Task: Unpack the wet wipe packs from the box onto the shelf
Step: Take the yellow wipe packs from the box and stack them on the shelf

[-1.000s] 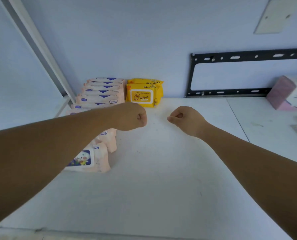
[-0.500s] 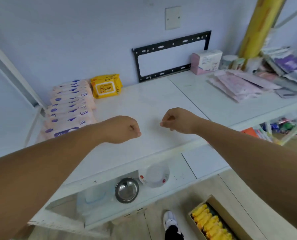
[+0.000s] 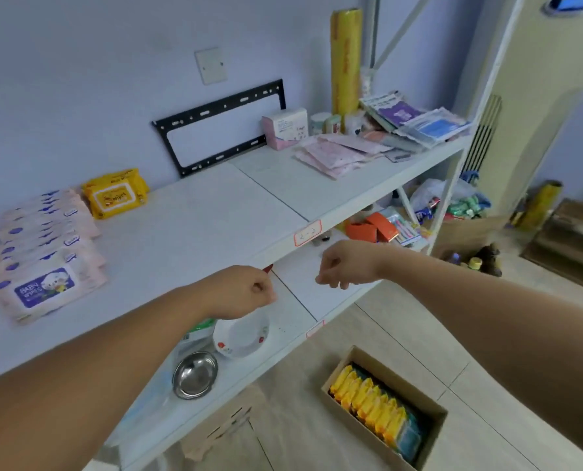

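The left hand [image 3: 239, 292] is clenched into a fist with nothing in it. The right hand [image 3: 346, 265] hangs with its fingers loosely curled and is likewise empty. Both hover just off the front edge of the white top shelf board [image 3: 198, 232], near its red-bordered paper label [image 3: 307, 232]. That suits a moment between packs, with nothing carried and both arms free to go down for more. Below and to the right of the hands, well apart from both, the open brown cardboard box [image 3: 432, 432] stands on the floor. Inside it, a row of yellow wet wipe packs [image 3: 368, 399] stands on edge along one wall, with bluish packs [image 3: 409, 440] beside them. They are probably packed upright so that each can be pinched by its top and lifted out. The right hand is the nearer to the box. On the shelf, pink wet wipe packs with blue labels [image 3: 45, 246] lie overlapping in a row along the left edge. Stacked yellow baby-wipe packs [image 3: 115, 195] sit at the back edge just beside that row. Grouping them by kind, it seems, leaves the middle of the board bare for the rest. On the lower shelf under the left hand sit a round steel bowl [image 3: 195, 373] and a white flowered bowl [image 3: 241, 334].
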Available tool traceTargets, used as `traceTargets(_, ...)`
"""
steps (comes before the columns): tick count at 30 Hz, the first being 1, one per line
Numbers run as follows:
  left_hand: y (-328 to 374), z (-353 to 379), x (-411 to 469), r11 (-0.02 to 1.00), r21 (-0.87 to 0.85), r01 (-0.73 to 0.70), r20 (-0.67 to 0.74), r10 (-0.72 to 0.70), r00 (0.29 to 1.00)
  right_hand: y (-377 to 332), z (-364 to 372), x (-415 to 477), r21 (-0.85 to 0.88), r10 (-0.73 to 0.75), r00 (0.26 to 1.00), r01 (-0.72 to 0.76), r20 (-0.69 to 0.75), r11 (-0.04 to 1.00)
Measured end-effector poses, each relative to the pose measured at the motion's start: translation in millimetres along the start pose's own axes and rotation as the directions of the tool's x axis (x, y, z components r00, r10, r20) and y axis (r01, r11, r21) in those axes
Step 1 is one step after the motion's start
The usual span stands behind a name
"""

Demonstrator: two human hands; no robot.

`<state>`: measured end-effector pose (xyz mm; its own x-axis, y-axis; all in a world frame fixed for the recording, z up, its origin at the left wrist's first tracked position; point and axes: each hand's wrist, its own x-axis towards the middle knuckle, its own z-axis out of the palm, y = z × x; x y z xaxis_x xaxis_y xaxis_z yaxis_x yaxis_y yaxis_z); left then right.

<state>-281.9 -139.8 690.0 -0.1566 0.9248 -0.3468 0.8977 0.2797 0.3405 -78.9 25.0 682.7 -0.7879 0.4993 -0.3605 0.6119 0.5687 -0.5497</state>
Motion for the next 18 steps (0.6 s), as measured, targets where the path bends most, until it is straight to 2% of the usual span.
traceTargets(5,72.0,28.9,56.5,1.0,-0.001,-0.013,0.1,0.013,0.995,95.6,-3.3,-37.2,0.045,0.105,0.994,-0.104,-0.008,0.994)
traceTargets(10,149.4,91.8,116.5,0.997,0.021,-0.073,0.224,0.067,0.972,205.3,5.1,-80.0,0.077,0.265,0.96,-0.272,0.09,0.959)
traceTargets(14,177.3,152.5,145.2,0.995,0.073,-0.066,0.366,0.035,0.93,273.6,11.9,-101.0,0.083,0.348,0.922,-0.366,0.168,0.927)
traceTargets(18,187.6,186.9,149.3,0.996,0.088,-0.03,0.459,-0.014,0.888,312.8,22.9,-105.4,0.089,0.386,0.896,-0.413,0.22,0.907)
